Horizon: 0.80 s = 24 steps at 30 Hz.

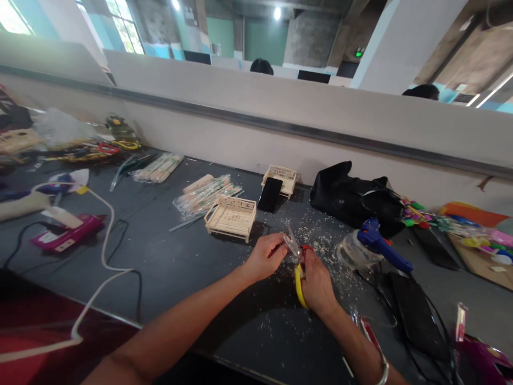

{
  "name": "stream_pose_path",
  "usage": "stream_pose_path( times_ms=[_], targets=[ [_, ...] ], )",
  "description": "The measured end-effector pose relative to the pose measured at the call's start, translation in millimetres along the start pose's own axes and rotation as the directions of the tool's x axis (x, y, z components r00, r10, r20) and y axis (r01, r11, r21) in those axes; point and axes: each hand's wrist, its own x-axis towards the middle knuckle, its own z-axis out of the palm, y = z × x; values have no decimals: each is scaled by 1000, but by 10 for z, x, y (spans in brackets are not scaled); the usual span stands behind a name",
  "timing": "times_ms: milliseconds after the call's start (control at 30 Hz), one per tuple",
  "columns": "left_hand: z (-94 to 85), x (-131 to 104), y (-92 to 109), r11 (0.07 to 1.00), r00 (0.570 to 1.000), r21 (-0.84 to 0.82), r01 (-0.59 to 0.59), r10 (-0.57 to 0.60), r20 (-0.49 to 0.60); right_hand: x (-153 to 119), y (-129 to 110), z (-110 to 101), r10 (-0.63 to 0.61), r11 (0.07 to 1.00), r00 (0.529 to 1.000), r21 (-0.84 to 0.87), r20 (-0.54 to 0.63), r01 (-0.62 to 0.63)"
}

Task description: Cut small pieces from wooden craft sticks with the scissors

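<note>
My right hand (318, 283) is closed round the handles of a pair of scissors (300, 282), yellow and red, whose blades are spread and point up and away. My left hand (265, 258) is closed in a pinch beside the blades; whatever its fingertips hold is too small to make out. Pale clippings (310, 238) lie scattered around both hands. Just beyond the left hand stands a small wooden model bench (232, 218). A second little bench (285, 179) is farther back, with a black phone (270, 194) leaning against it.
Bagged wooden sticks (208, 195) lie left of the benches. At right are a blue glue gun (379, 243) on a clear tub (355, 250), a black bag (352, 192) and a dark power bank or phone (417, 313). A white cable (106, 230) trails past a magenta power strip (68, 233).
</note>
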Motion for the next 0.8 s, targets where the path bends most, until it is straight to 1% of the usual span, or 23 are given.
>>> stream_pose_path(
  times_ms=[100, 300, 500, 600, 700, 800],
  targets=[
    [-3, 7, -8, 1000, 1000, 14, 9, -9, -8, -6, 21, 6, 7, 1000, 1000, -9, 0, -7],
    [3, 17, 5, 999, 999, 33, 15, -14, -41, 6, -4, 3, 70, 997, 996, -28, 49, -69],
    [74, 10, -35, 994, 993, -9, 107, -108, -54, 38, -93, -20, 175, 985, 978, -26, 117, -173],
    [84, 14, -34, 991, 987, -26, 130, -132, -91, 38, -108, -18, 208, 978, 969, -22, 136, -207],
    [63, 26, -22, 986, 981, -66, 152, -158, -112, 23, -91, 6, 215, 976, 968, -6, 128, -216],
    [29, 40, -4, 963, 977, -189, 190, -205, -62, 17, -23, 37, 214, 975, 976, 53, 47, -216]
  ],
)
